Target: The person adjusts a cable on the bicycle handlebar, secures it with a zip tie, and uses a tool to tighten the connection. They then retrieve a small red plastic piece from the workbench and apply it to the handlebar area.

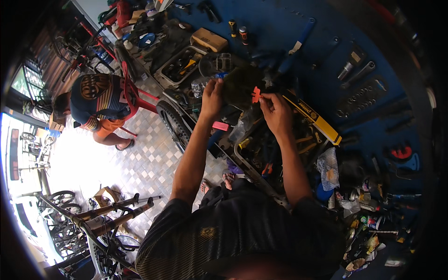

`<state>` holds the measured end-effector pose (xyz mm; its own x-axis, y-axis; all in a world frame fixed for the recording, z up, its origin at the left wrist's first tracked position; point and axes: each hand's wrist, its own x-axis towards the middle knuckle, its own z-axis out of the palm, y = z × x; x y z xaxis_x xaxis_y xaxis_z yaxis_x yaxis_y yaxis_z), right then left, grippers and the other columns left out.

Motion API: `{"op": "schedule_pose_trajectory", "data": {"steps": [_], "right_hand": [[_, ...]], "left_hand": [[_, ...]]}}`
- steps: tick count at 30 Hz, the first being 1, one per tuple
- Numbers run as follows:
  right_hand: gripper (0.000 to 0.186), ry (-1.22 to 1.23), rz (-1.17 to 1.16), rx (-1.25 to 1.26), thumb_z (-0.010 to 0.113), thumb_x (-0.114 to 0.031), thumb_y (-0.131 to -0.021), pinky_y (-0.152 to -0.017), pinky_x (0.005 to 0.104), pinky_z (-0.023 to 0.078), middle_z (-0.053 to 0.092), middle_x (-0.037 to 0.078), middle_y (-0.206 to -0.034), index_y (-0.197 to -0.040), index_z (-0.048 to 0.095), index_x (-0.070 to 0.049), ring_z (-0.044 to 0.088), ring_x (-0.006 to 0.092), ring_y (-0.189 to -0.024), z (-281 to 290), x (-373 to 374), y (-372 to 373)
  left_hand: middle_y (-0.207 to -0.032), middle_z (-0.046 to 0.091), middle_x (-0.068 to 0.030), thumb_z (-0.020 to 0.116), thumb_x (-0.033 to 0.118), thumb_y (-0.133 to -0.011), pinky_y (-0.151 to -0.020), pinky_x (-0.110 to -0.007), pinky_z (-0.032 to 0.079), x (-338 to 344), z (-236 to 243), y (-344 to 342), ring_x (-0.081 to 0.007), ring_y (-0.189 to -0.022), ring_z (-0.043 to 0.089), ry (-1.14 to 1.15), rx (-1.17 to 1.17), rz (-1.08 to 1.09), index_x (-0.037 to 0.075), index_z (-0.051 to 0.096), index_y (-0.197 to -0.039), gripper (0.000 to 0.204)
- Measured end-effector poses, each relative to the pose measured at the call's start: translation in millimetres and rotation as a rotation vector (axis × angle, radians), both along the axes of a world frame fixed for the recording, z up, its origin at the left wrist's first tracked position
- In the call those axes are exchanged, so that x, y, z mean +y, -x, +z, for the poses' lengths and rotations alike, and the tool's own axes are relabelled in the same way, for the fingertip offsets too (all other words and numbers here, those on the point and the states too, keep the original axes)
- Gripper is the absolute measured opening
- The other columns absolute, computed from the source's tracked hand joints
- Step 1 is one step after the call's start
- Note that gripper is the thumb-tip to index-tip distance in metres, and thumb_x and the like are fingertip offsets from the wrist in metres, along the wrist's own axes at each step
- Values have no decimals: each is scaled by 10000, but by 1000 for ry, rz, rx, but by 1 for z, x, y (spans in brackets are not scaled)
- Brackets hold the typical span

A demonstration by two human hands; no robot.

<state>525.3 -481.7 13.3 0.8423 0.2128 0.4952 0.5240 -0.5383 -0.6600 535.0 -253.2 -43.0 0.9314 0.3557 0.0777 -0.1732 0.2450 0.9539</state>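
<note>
My right hand [276, 114] pinches a small flat orange-red piece [255, 94] with a notched edge, between thumb and fingers. Across from it, my left hand [212, 100] is raised with its fingertips closed together. Whatever they hold is too small or hidden to name; a bit of blue [221, 74] shows just beyond them. A dark greenish shape [239, 87], whose kind I cannot make out, lies between the two hands. Below them on the cluttered workbench are a pink block [220, 126] and a crumpled clear plastic bag [241, 127].
A long yellow-and-black box [317, 122] lies right of my right hand. An open tool case [179, 65] and a cardboard box [209, 40] stand farther back. Wrenches [303, 35] hang on the blue wall. To the left, a person [100, 100] sits on a red chair [133, 95] near a bicycle wheel [172, 123].
</note>
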Motion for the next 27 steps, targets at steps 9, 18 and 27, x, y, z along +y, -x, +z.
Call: {"op": "schedule_pose_trajectory", "data": {"steps": [9,18,27], "right_hand": [[155,-182,147,238,736,-166,-935,-677,357,545,734,117,-857,-1003,707,-29,715,217,-741,-31,32,-8],[216,-187,242,251,729,-227,-964,-674,316,510,703,92,-810,-992,692,-16,631,133,-728,-56,47,-5],[239,-300,216,314,671,-229,-1005,-803,319,507,688,76,-914,-1001,657,10,631,153,-851,-56,54,-8]], "left_hand": [[-1255,673,-130,563,-11,-1007,-977,-356,567,-31,-4,50,-233,-1100,691,660,-71,-296,9,581,-1374,368],[-1047,726,-50,784,101,-909,-814,-257,544,-36,-31,51,-110,-925,679,173,38,-18,37,680,-1084,214],[-1235,712,-101,650,40,-987,-987,-337,547,-30,-13,64,-201,-1123,688,622,-66,-246,10,640,-1346,361]]}}
